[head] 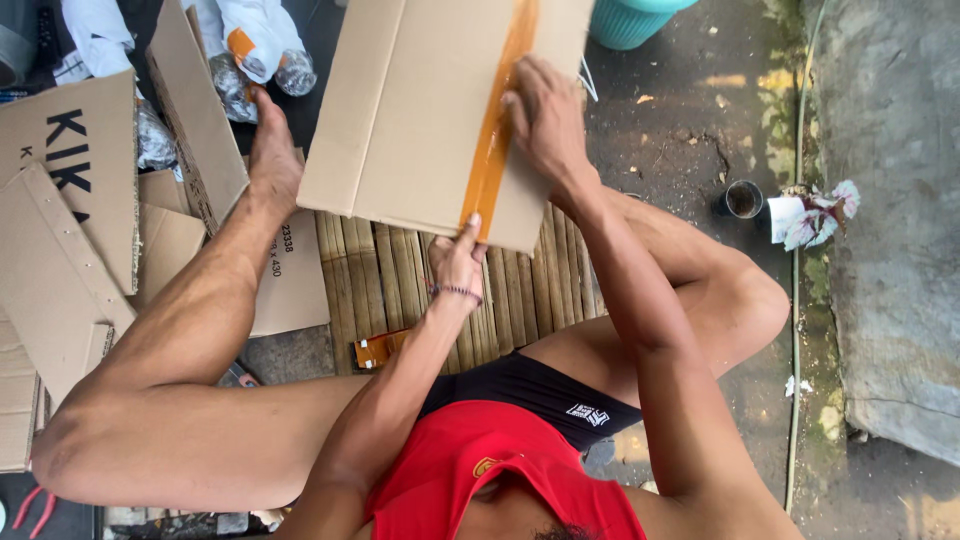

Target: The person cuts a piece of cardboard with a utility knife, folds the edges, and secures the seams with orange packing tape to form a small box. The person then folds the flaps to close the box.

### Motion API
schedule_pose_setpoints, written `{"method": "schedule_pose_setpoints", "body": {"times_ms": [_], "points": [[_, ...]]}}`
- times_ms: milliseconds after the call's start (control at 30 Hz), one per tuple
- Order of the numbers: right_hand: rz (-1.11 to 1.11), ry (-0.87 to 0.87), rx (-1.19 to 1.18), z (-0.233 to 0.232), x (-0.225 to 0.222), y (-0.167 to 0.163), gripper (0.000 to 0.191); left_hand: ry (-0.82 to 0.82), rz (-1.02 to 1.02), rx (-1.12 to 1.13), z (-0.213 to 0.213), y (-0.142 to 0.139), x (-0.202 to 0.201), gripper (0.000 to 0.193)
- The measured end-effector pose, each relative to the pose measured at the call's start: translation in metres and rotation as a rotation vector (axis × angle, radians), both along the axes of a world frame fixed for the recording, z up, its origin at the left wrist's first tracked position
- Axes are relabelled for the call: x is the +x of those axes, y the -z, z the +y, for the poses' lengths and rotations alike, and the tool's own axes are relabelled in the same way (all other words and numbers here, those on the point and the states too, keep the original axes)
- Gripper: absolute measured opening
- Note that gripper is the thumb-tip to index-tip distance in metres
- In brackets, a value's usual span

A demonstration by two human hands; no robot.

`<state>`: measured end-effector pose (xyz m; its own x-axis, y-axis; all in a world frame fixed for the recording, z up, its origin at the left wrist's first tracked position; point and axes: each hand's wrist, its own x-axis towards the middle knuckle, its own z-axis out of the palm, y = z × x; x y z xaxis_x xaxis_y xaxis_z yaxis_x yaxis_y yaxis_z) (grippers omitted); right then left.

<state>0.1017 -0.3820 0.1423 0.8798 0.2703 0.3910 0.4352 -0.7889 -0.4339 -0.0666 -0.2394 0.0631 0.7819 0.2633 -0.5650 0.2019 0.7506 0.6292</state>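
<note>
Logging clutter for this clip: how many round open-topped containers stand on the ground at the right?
2: a teal ribbed bin at the top edge, cut off by the frame, and a small dark cup beside the wall. Others may be out of frame.

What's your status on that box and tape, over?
Left hand pinching the tape strip's near end at the cardboard box edge. Right hand flat, pressing the strip down. Loose cardboard sheets alongside, nothing blocking.

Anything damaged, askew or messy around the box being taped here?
Nothing on the cardboard box looks damaged; the brown tape runs straight under the right hand, with the left hand at its near end. The mess is at the left: flattened cardboard pieces lie overlapping, with plastic bags behind.
</note>
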Motion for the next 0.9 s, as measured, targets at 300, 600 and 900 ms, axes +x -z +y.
{"method": "schedule_pose_setpoints", "body": {"times_ms": [300,600,900], "points": [[-0.187,0.222,-0.115,-0.052,0.035,-0.045,0.047,0.231,-0.360,0.426,0.045,-0.016,-0.051,0.019],[-0.194,0.285,0.137,-0.079,0.042,-0.036,0.034,0.405,-0.404,0.694,0.079,-0.057,-0.078,0.024],[0.047,0.375,0.592,-0.080,0.031,-0.009,0.053,0.476,-0.166,1.119,0.094,-0.103,-0.078,0.035]]}}
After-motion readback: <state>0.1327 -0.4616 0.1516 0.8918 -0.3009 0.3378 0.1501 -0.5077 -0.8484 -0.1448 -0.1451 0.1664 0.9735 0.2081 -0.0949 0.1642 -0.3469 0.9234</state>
